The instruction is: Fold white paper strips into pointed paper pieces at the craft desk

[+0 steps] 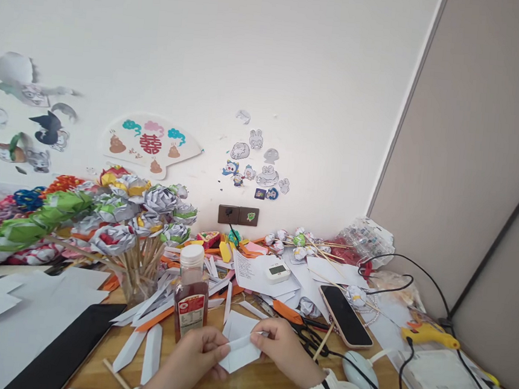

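Note:
A small white sheet of paper [245, 352] with fold lines is held between both hands above the wooden table. My left hand [202, 353] pinches its left edge between thumb and fingers. On the other side, my right hand [280, 344] grips the upper right edge, thumb on top. Just behind the left hand stands a glass bottle [191, 297] with a white cap, a red label and reddish-brown content. Folded white paper strips [151, 354] lie left of the left hand. Black scissors [308, 338] rest behind the right hand, partly hidden.
Paper flowers on sticks [144, 214] fill a clear container at the left. A phone [346, 316], a white mouse [359, 373] and a yellow glue gun [431, 335] with its black cable lie right. A small digital timer [277, 272] and paper scraps cover the back.

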`<action>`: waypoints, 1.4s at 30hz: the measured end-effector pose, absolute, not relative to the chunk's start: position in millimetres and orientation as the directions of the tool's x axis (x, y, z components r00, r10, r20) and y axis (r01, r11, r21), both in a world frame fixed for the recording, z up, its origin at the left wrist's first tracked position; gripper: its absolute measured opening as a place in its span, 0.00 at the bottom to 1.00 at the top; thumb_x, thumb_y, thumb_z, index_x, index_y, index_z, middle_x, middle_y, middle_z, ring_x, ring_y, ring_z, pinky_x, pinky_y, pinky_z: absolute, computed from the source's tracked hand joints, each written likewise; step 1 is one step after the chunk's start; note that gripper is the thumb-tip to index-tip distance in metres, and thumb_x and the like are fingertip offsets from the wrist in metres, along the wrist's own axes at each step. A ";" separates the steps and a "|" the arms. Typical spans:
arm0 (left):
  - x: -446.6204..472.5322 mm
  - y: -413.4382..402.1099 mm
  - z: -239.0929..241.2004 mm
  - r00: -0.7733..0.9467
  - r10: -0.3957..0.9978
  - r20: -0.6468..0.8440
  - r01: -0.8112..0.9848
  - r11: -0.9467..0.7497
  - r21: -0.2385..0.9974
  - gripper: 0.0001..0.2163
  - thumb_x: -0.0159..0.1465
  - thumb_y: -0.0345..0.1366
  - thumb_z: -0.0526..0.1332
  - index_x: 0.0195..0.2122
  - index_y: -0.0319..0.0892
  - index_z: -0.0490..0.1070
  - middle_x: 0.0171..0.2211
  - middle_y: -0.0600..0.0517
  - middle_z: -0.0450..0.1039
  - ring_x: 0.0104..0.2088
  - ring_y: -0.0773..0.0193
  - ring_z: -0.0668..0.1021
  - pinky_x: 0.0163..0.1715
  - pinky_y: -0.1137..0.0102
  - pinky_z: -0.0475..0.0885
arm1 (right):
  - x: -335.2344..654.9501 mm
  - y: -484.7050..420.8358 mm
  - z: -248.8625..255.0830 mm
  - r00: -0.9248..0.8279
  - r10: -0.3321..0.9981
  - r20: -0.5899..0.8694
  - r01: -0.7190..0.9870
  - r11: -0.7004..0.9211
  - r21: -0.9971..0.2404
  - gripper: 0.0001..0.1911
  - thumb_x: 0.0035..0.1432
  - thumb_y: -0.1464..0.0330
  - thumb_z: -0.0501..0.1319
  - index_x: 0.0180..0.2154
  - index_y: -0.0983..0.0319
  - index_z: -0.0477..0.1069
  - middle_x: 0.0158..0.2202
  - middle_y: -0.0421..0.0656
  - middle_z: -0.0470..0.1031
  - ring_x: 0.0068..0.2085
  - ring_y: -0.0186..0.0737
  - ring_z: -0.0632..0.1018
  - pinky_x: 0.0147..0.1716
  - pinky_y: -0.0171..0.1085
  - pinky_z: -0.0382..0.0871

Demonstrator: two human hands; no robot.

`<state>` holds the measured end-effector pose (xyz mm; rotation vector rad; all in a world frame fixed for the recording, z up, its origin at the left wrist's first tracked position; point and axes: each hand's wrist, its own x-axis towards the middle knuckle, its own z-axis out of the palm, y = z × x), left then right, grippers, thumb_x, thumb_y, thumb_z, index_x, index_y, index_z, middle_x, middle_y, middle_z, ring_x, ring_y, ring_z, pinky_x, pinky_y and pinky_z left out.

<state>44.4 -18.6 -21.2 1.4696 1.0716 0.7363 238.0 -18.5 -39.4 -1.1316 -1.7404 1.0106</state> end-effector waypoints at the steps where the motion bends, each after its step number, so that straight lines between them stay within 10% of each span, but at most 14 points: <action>1: 44.5 -18.7 -21.8 0.396 0.911 -0.113 0.227 0.022 0.974 0.16 0.47 0.48 0.60 0.23 0.37 0.66 0.16 0.56 0.70 0.18 0.65 0.74 0.21 0.71 0.68 | 238.3 -18.3 -39.6 -0.273 0.942 0.195 0.300 0.276 -0.913 0.11 0.51 0.64 0.57 0.26 0.66 0.71 0.19 0.38 0.66 0.23 0.33 0.68 0.21 0.29 0.59; 17: 51.4 -29.5 -16.8 0.375 0.921 -0.103 0.401 -0.061 0.914 0.11 0.49 0.44 0.55 0.21 0.41 0.62 0.18 0.59 0.55 0.22 0.66 0.65 0.17 0.74 0.66 | 229.3 -22.6 -34.5 -0.327 0.926 0.187 0.153 0.247 -0.957 0.08 0.52 0.67 0.57 0.26 0.66 0.69 0.19 0.36 0.64 0.20 0.31 0.67 0.20 0.28 0.59; 42: 51.2 -26.3 -25.1 0.384 0.923 0.028 0.522 -0.243 0.818 0.11 0.53 0.41 0.53 0.20 0.41 0.62 0.17 0.60 0.55 0.21 0.69 0.61 0.20 0.76 0.56 | 222.5 -25.9 -35.1 -0.262 0.905 0.335 0.464 0.423 -0.778 0.07 0.53 0.73 0.54 0.24 0.63 0.67 0.20 0.35 0.64 0.24 0.31 0.66 0.24 0.28 0.57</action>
